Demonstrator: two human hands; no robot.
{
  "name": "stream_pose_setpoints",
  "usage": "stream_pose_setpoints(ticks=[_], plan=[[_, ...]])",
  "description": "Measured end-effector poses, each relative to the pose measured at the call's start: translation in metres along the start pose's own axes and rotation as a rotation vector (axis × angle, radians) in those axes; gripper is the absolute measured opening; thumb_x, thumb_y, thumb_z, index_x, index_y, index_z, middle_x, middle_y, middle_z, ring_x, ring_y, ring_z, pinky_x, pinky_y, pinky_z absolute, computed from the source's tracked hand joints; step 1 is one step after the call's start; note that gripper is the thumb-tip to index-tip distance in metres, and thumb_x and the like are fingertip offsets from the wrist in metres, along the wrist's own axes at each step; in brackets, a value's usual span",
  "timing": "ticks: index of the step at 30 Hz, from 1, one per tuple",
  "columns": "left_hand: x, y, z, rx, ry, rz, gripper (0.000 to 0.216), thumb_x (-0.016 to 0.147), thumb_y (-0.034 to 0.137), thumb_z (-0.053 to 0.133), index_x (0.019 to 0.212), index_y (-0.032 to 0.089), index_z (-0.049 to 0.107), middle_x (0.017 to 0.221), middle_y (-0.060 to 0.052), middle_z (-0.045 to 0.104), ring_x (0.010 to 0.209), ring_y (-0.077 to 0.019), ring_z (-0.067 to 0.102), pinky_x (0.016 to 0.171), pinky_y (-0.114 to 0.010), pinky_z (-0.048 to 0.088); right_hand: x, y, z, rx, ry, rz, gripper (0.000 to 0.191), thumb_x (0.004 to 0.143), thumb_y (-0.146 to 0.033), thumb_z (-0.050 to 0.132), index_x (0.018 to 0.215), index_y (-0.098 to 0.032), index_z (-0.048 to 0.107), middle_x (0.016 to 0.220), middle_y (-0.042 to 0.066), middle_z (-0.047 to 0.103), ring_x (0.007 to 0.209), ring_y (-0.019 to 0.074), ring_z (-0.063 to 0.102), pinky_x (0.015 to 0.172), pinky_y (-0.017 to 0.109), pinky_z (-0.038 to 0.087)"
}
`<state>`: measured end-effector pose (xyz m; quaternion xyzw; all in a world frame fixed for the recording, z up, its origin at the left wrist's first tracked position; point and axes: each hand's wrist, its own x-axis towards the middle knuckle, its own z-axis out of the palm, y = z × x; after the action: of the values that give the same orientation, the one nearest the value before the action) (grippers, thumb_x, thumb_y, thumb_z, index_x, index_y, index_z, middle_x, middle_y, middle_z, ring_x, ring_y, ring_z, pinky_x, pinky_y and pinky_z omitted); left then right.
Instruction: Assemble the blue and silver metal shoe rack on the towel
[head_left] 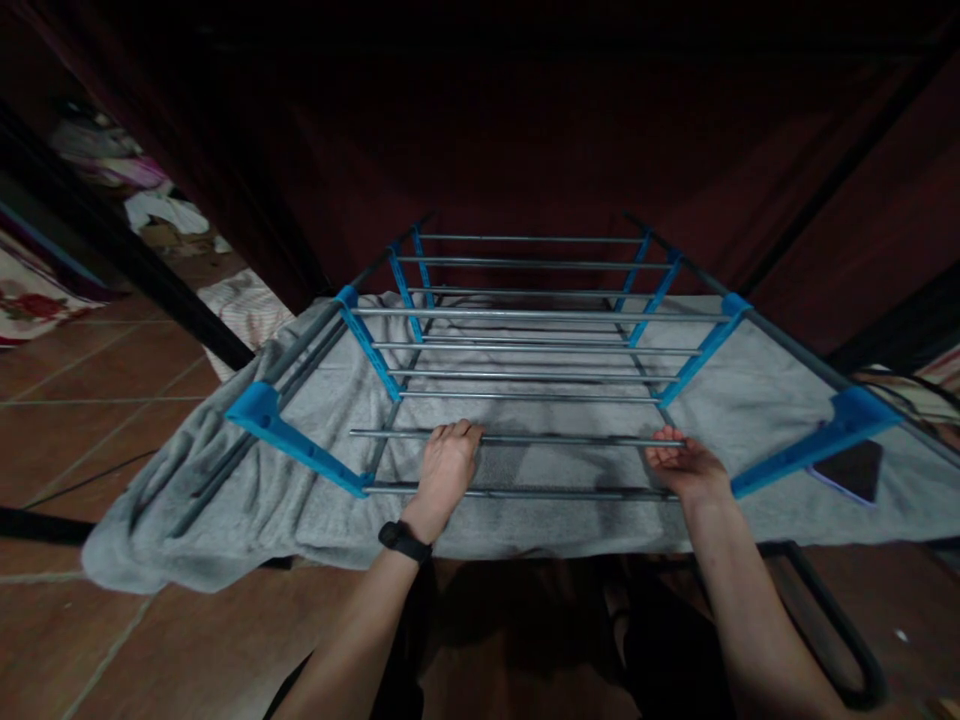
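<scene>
A rack of grey metal rods with blue plastic brackets (300, 440) lies on a grey blanket. Across its near end, a loose-looking metal rod (562, 440) is held level in both hands. My left hand (448, 462) wraps around the rod left of its middle, and its left end sticks out past the hand. Palm turned up, my right hand (684, 462) grips the rod by its right end, near the right blue bracket (810, 452). Another rod (570, 494) spans the brackets just below my hands.
The grey blanket (540, 535) covers the surface under the rack. A phone (851, 468) lies on it at the right. Behind stands a dark red panel (525, 130). Loose rods (217, 475) lie at the left. Clothes (165, 205) are heaped on the tiled floor (90, 400).
</scene>
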<state>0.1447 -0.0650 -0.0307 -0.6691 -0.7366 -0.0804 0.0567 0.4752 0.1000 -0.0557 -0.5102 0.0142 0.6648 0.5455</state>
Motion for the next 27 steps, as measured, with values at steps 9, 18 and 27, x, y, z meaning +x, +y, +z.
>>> stream_pose_setpoints(ticks=[9, 18, 27], plan=[[0.01, 0.002, 0.001, -0.043, 0.036, 0.114, 0.035, 0.092, 0.011, 0.037, 0.116, 0.02, 0.062, 0.102, -0.007, 0.065, 0.094, -0.0206, 0.059, 0.086, -0.035, 0.041, -0.005, 0.0, 0.005, -0.013, -0.027, 0.008, 0.027, 0.091, -0.016, 0.028, 0.082, -0.021, 0.053, 0.08, -0.001, 0.063, 0.068, 0.012, 0.063, 0.057, 0.029, 0.054], [0.004, 0.011, -0.007, -0.125, 0.095, 0.272, 0.033, 0.098, 0.022, 0.036, 0.123, 0.021, 0.057, 0.103, -0.007, 0.065, 0.096, -0.0191, 0.059, 0.089, -0.035, 0.04, -0.008, 0.01, -0.003, 0.018, -0.179, 0.011, 0.025, 0.094, -0.017, 0.029, 0.085, -0.021, 0.052, 0.081, -0.002, 0.064, 0.072, 0.0104, 0.065, 0.063, 0.027, 0.056], [0.003, 0.027, -0.015, -0.097, 0.188, 0.322, 0.029, 0.098, 0.02, 0.037, 0.117, 0.021, 0.058, 0.1, -0.007, 0.064, 0.094, -0.0204, 0.057, 0.087, -0.037, 0.04, -0.018, 0.006, -0.011, 0.083, -0.248, -0.062, 0.02, 0.093, -0.019, 0.036, 0.089, -0.021, 0.055, 0.082, -0.001, 0.066, 0.073, 0.0112, 0.066, 0.062, 0.028, 0.057]])
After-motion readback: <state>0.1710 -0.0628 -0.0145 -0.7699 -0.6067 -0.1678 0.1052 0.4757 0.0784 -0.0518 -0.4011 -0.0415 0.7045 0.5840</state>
